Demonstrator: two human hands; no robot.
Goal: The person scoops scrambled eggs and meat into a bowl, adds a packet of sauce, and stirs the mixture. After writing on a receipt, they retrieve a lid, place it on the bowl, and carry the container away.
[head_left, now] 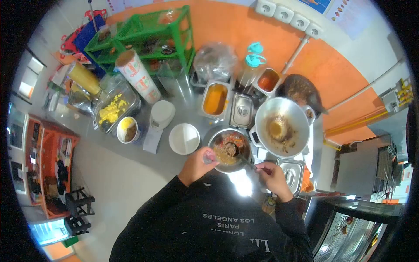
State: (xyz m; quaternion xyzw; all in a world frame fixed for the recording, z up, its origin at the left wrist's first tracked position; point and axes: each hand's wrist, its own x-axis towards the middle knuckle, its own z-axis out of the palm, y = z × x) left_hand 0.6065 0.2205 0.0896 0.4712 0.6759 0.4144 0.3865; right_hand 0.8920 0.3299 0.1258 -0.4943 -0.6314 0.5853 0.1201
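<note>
Pinching the dark spoon (246, 162) by its handle, the right hand (274, 179) holds its head in the metal bowl (212, 141)! Probably light, stiff, slick if sauced; best gripped high. Left hand (194, 167) pinches a small clear item (208, 156), kind unclear, at the rim.

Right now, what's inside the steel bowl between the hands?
The steel bowl holds chunky reddish food with a yellowish patch; a dark spoon in the right hand reaches in. Whatever lies beneath the food's surface or the spoon's head is covered.
</note>
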